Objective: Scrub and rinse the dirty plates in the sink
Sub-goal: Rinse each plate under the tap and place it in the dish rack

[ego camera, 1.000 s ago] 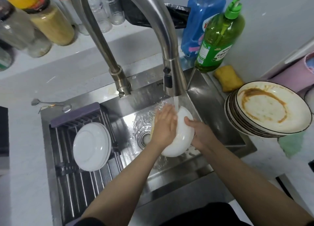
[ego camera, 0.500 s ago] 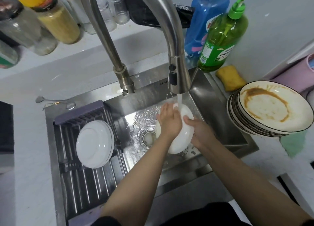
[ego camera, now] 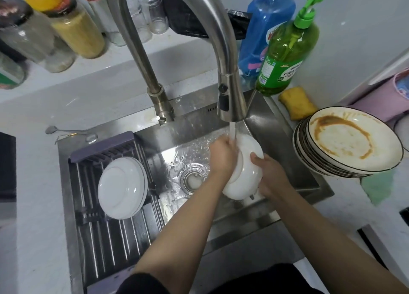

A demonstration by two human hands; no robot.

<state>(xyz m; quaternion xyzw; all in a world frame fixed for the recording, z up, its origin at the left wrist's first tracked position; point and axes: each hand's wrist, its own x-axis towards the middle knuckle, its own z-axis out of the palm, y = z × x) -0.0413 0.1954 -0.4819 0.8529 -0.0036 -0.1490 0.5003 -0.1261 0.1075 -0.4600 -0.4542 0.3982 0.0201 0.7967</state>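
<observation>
Seen from the head camera, a white plate [ego camera: 243, 172] is held tilted on edge over the sink [ego camera: 276, 127], just under the tap [ego camera: 230, 99], and a thin stream of water [ego camera: 232, 130] is landing on its upper rim. The right hand [ego camera: 269, 176] is curled round the plate's right edge, thumb on the underside that faces the camera, so a firm grip on the plate is kept there. The left hand [ego camera: 223, 156] is laid against the plate's far face with the fingers up near the stream; whether those fingers are flat or hooked over the rim cannot be told, as the face is hidden.

The plate is judged to be glazed ceramic: stiff, fairly weighty for its size, breakable against the steel basin, and slick while wet. It is best taken by the rim, thumb on one face and fingers on the other, with the second hand kept as support while it is turned under the water.

On the rack [ego camera: 115, 227] at the left of the sink, clean plates [ego camera: 121, 187] are lying stacked face down. A stack of dirty plates [ego camera: 345, 143] smeared with brown sauce is waiting on the counter [ego camera: 365, 216] at the right, near a yellow sponge [ego camera: 296, 102] and a green soap bottle [ego camera: 287, 50]. Much of the job is judged to remain.
</observation>
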